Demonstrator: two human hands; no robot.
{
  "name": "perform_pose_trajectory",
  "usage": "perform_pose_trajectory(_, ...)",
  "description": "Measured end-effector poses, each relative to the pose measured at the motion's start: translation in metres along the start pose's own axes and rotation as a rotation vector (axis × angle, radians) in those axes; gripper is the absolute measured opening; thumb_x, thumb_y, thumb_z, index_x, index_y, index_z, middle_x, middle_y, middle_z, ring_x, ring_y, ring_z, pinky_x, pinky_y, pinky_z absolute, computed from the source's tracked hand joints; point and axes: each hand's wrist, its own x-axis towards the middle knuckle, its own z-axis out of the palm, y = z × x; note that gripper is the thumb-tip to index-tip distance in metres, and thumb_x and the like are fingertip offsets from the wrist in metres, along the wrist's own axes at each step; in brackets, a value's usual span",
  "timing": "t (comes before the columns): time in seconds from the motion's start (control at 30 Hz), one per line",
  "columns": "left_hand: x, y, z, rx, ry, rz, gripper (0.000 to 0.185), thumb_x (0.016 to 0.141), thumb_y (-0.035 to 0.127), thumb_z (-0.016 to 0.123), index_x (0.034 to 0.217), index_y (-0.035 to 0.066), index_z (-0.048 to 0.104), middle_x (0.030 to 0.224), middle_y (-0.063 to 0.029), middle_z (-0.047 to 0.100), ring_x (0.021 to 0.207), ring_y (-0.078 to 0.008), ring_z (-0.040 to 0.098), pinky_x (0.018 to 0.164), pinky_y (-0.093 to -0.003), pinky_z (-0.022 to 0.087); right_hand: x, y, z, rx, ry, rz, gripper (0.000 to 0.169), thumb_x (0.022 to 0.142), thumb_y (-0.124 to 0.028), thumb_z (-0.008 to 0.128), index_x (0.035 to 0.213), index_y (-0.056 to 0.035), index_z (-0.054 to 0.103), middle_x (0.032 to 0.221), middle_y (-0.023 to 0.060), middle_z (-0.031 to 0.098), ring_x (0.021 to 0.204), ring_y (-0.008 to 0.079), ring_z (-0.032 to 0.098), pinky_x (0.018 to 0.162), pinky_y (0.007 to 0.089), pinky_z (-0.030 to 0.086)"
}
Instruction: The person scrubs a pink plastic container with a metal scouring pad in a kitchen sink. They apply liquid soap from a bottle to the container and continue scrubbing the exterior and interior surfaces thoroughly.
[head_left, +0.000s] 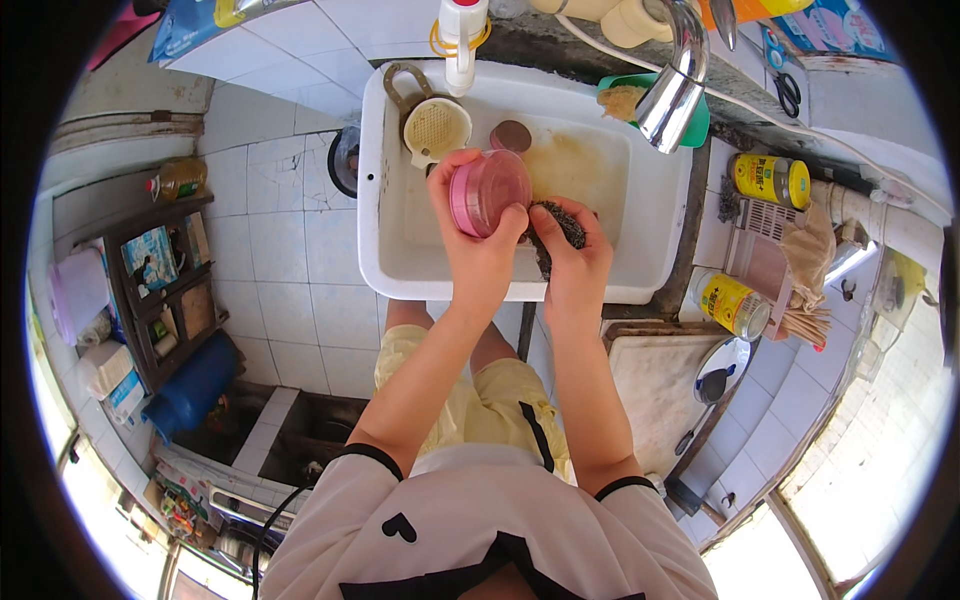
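Observation:
My left hand (480, 255) grips a round pink container (491, 191) with a see-through face, tilted over the white sink (375, 255). Just to its right, my right hand (577, 259) is closed on a dark, wiry scouring pad (561, 225), which is close against the container's side; whether they touch cannot be told. Beyond the hands, a small round brownish-red object (511, 136) lies in the sink. A cream strainer-like piece (436, 129) rests at the sink's far left corner. Yellowish-brown stain or water shows on the sink bottom.
A chrome faucet (671, 97) overhangs the sink's far right, near a green dish (697, 124) with a tan sponge. A white bottle (460, 45) stands at the far rim. Jars (731, 304), a pink basket (757, 247) and a cutting board (652, 390) are on the right.

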Motion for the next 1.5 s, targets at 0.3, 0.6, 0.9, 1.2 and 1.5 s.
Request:
perform_pose_trajectory(0.3,0.003,0.002,-0.004,-0.083,-0.021,-0.063,0.060,0.073,-0.002,0.060,0.128,0.010,0.042,0.126,-0.0071,0.043,0.116,-0.0211,0.047,0.095,-0.0340,0.046,-0.014,0.006,0.002,0.031,0.018,-0.020,0.019,0.088,-0.007,0.071,0.104,0.0018,0.064,0.094,0.0043,0.067,0.084,0.0091,0.061,0.075,0.0225,0.048)
perform_pose_trajectory(0.6,0.007,-0.002,-0.012,-0.212,-0.070,-0.116,0.064,0.074,-0.001,0.059,0.132,0.013,0.037,0.126,-0.0123,0.047,0.115,-0.0265,0.053,0.097,-0.0397,0.049,0.004,-0.004,-0.011,0.354,-0.001,0.290,0.019,0.090,-0.012,0.068,0.106,-0.0011,0.065,0.089,0.0033,0.065,0.076,0.0106,0.059,0.069,0.0229,0.048)
perform_pose_trajectory(0.9,0.011,0.021,-0.009,-0.357,-0.114,-0.318,0.064,0.077,0.008,0.058,0.136,0.014,0.035,0.124,-0.0178,0.053,0.111,-0.0321,0.058,0.093,-0.0470,0.053,-0.021,-0.025,-0.018,-0.369,-0.102,-0.214,0.020,0.088,-0.008,0.071,0.105,-0.0016,0.062,0.093,0.0014,0.060,0.080,0.0103,0.057,0.071,0.0235,0.046)
perform_pose_trajectory(1.2,0.014,0.008,-0.012,-0.333,-0.125,-0.341,0.047,0.087,0.024,0.067,0.127,0.012,0.046,0.114,-0.0099,0.056,0.098,-0.0203,0.061,0.073,-0.0338,0.055,-0.005,-0.030,-0.007,-0.743,-0.264,-0.734,0.025,0.075,-0.002,0.077,0.098,-0.0058,0.067,0.093,0.0086,0.063,0.087,0.0288,0.059,0.075,0.0360,0.050)
perform_pose_trajectory(1.5,0.015,0.008,-0.020,-0.263,-0.233,-0.543,0.040,0.093,0.031,0.060,0.126,0.014,0.047,0.103,-0.0085,0.060,0.086,-0.0189,0.063,0.063,-0.0302,0.053,0.006,-0.040,-0.001,-0.762,-0.470,-0.890,0.029,0.071,0.001,0.076,0.097,-0.0073,0.066,0.094,0.0065,0.061,0.088,0.0286,0.056,0.075,0.0379,0.050)
